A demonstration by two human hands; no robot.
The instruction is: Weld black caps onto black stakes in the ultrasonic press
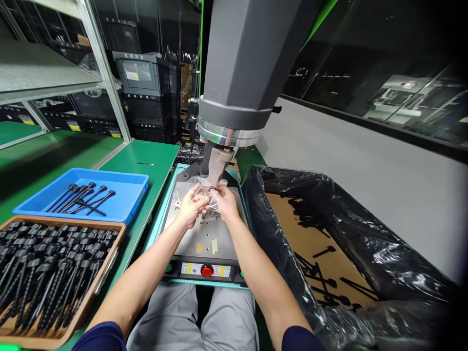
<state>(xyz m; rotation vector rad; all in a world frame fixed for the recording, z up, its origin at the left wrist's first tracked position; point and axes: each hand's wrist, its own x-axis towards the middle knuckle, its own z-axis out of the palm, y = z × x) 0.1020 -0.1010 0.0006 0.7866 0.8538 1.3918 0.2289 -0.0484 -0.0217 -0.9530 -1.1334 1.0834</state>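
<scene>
- Grey trousers (190, 317) on my lap lay closest, at six o'clock, with my dark blue sleeves to either side.
- At eight o'clock from my hands sat a wooden tray (108, 261), heaped with long black pins (47, 263).
- Straight ahead of my lap, at six o'clock from my hands, was the machine's front panel with its red button (206, 270) in the middle.
- Beyond the panel, a grey metal plate (204, 239) formed the bed of the machine, and both my forearms reached over it.
- My left hand (190, 208) was curled, its fingertips pinched on a clear plastic piece (210, 201).
- My right hand (225, 202) was curled the same way, pinching the same piece from the three o'clock side, so the two hands nearly touched.
- That clear plastic piece was crinkled and sat between my fingertips just above the plate, directly under the machine's horn (218, 163); I could not tell what, if anything, was inside it.
- At nine o'clock from my hands was a blue tray (127, 202) on the green bench, with a small bundle of black pins (82, 197) in it.
- At three to four o'clock stood a box lined with black plastic (278, 234), with a few black parts (321, 280) scattered on its cardboard floor.
- At twelve o'clock, the grey machine head (248, 58) rose above the horn.
- Farthest off, at eleven o'clock, dark crates (142, 78) were stacked behind the shelf frame.
</scene>
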